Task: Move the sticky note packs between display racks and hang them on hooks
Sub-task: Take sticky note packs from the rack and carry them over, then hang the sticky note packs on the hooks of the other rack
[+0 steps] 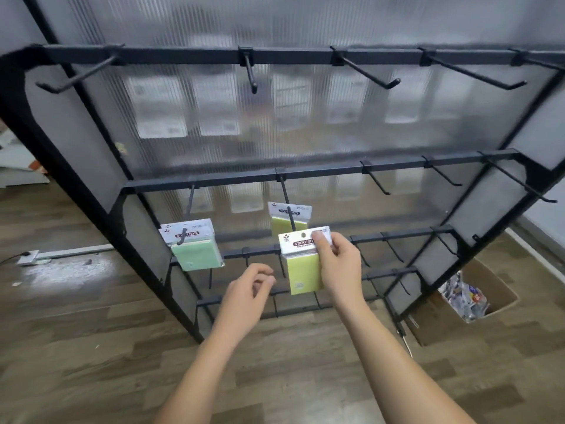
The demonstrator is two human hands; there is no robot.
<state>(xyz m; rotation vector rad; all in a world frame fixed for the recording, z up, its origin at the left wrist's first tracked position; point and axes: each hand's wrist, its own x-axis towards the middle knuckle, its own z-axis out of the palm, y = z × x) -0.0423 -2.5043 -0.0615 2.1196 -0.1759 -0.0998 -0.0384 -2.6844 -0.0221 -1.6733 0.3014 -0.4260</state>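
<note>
As the right hand (336, 264) pinched the header card of a yellow sticky note pack (304, 261) just below its hook (290, 220), the empty left hand (249, 289) hovered loosely curled nearby, so hanging was under way, and next the pack's hole needed threading onto the tip.

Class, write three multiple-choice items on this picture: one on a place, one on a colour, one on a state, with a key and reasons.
1. Where do the green packs hang?
A. top rail
B. second rail, leftmost hook
C. floor

2. What colour are the notes in the pack held by the right hand?
A. yellow
B. pink
C. blue

3. What is the left hand doing?
A. gripping a pack
B. holding a hook
C. holding nothing

Key: 1 B, they sit on the leftmost hook of the second rail. 2 A, the pad below the white header is yellow. 3 C, its curled fingers close on nothing.
</note>
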